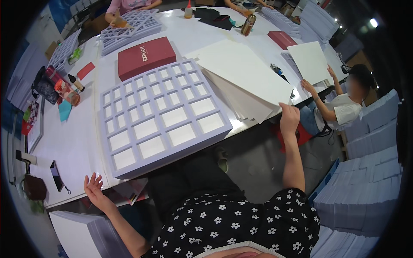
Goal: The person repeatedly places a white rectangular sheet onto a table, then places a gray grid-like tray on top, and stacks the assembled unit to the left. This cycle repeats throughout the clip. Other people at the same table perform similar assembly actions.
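Note:
My right hand [289, 117] pinches the near corner of a large white sheet [245, 71], the top one of a loose, fanned pile on the table's right part. Just off the front edge of the table, my left hand [94, 190] is empty, its fingers apart. Between my hands sits a pale lavender tray [165, 124], a thick grid of small and large rectangular compartments with white bottoms. Its near side lies along the table edge. A dark red box [146, 58] with a printed lid stands right behind the tray.
Bottles [66, 92], a phone [55, 175] and a brown pouch [34, 187] lie at left. To my right a seated co-worker [344, 107] handles a white sheet [309, 62]. Another person works behind grid trays [129, 30] across the table [81, 142]. Stacked sheets [357, 185] fill the right side.

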`<state>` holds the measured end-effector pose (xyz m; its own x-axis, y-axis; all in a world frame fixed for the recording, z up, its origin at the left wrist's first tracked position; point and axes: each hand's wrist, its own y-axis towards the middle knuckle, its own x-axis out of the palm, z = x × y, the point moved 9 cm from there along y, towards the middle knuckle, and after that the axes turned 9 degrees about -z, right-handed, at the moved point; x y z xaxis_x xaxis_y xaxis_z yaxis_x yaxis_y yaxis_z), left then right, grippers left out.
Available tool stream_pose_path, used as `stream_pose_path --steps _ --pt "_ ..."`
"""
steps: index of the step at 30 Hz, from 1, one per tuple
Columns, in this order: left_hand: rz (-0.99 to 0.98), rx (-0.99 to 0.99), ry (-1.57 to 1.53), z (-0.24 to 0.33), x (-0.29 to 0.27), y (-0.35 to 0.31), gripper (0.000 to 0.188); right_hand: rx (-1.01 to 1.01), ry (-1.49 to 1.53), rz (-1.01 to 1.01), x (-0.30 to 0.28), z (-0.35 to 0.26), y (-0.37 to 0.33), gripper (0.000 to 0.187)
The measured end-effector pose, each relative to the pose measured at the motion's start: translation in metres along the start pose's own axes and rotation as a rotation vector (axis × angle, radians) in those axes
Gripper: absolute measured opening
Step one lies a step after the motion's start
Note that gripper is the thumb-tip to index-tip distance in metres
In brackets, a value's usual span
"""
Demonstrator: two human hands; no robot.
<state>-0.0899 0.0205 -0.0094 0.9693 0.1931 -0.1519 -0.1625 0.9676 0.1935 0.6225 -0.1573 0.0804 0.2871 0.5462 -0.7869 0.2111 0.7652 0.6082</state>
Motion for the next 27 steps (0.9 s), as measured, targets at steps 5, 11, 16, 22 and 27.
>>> stream_pose_path --steps 5,11,16,22,27 --pt "0.023 -0.042 -0.099 0.0 0.004 0.005 0.046 0.448 0.343 0.035 0.036 0.051 -0.091 0.017" --pt "0.036 0.011 -0.152 0.025 0.017 0.015 0.046 1.338 1.094 0.097 0.143 0.115 -0.179 0.041" --pt "0.018 0.043 -0.188 0.035 0.024 0.015 0.045 1.269 1.574 -0.047 0.192 0.168 -0.165 0.021" --pt "0.029 0.034 -0.179 0.039 0.018 0.006 0.039 1.497 1.968 0.229 0.208 0.143 -0.111 0.024" --pt "-0.036 0.058 -0.233 0.066 0.031 0.007 0.038 1.169 2.24 0.049 0.168 0.046 -0.028 0.024"
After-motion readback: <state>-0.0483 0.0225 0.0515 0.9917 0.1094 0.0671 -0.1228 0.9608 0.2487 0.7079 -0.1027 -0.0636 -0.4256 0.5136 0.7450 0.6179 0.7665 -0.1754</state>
